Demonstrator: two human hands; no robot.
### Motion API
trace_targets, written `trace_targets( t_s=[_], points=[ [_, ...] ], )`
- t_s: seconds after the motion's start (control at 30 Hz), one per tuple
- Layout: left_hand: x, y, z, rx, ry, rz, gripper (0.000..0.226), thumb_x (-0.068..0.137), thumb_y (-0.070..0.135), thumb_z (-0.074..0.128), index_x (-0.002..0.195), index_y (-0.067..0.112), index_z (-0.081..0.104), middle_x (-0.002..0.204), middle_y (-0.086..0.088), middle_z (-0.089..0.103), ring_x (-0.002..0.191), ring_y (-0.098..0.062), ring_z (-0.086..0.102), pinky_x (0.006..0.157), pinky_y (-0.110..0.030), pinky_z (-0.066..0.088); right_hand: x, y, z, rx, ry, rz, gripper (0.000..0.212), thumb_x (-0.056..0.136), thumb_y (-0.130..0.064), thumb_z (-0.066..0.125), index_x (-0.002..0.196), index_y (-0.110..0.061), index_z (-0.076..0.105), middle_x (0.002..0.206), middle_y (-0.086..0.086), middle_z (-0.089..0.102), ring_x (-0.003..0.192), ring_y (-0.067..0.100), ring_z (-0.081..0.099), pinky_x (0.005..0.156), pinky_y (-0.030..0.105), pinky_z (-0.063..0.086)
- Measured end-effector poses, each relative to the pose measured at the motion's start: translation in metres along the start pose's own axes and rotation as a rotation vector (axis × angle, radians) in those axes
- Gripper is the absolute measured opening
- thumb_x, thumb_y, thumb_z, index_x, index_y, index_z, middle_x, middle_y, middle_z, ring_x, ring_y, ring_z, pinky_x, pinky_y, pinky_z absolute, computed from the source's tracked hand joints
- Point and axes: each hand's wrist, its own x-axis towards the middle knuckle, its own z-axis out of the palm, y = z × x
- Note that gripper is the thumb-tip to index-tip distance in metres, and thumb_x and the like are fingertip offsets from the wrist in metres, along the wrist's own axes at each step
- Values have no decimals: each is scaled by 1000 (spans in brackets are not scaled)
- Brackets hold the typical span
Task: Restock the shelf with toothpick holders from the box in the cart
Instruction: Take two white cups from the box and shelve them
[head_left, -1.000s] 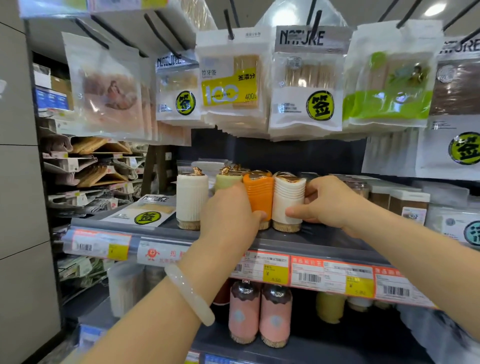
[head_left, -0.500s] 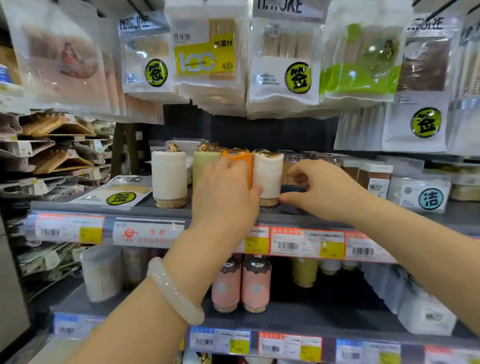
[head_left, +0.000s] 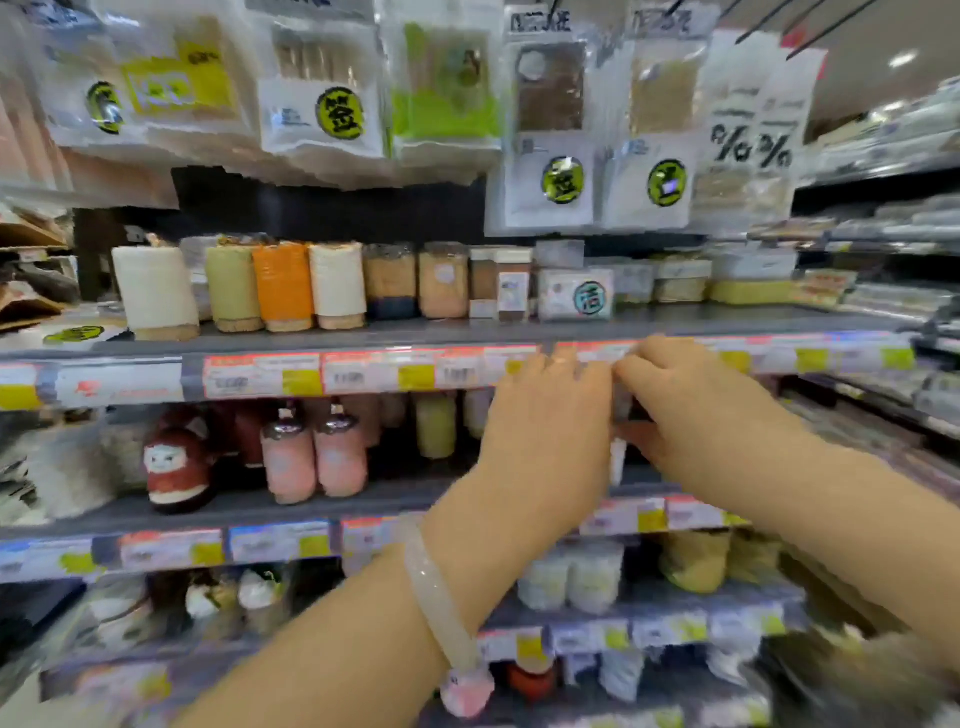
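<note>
Store shelf (head_left: 291, 338) carries four toothpick holders (head_left: 283, 286) along its front edge, leftward; my left hand (head_left: 545, 415) and right hand (head_left: 696, 410) hang before its price strip, fingers loosely curled, holding nothing.

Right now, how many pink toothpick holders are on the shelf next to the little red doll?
2. One pink holder stands just right of the red doll; the second pink holder stands touching its right side. More may hide behind them.

Single head view, close to shelf (head_left: 363, 338), facing forward, slightly down; frame motion-blurred
</note>
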Motion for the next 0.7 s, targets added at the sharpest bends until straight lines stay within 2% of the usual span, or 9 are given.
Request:
trace_targets(
  t_s=[0.1, 0.23, 0.4, 0.6, 0.7],
  points=[
    [-16, 70, 39, -106, -134, 53, 31, 87, 21, 60, 114, 9, 52, 115, -12, 53, 108, -34, 48, 77, -39, 37, -67, 42, 18, -53, -187, 105, 34, 89, -18, 57, 121, -15, 45, 123, 7, 42, 115, 28, 44, 89, 39, 45],
    [-39, 157, 106, -101, -392, 115, 33, 88, 22, 55, 119, 11, 49, 121, -11, 50, 114, -31, 46, 87, -39, 39, -155, 94, 66, -31, -405, 262, 34, 90, -14, 53, 122, -11, 43, 126, 10, 42, 117, 29, 44, 89, 36, 42],
    [-67, 242, 183, -113, -671, 199, 31, 92, 26, 52, 119, 12, 46, 120, -11, 49, 112, -30, 46, 81, -38, 39, -248, 142, 128, 90, -608, 495, 34, 91, -17, 56, 122, -11, 45, 123, 12, 44, 114, 33, 46, 90, 42, 45],
    [-73, 294, 259, -188, -817, 211, 32, 92, 27, 52, 119, 12, 46, 121, -10, 48, 114, -31, 45, 89, -40, 41, -303, 188, 185, 211, -601, 646, 31, 92, -21, 56, 120, -12, 48, 120, 11, 47, 111, 31, 47, 88, 40, 44],
    [-66, 310, 292, -190, -859, 191, 30, 93, 24, 50, 119, 11, 47, 123, -11, 48, 117, -32, 43, 91, -42, 41, -313, 214, 212, 250, -615, 716, 25, 91, -18, 55, 114, -12, 48, 116, 11, 47, 105, 30, 48, 75, 33, 38]
  ],
)
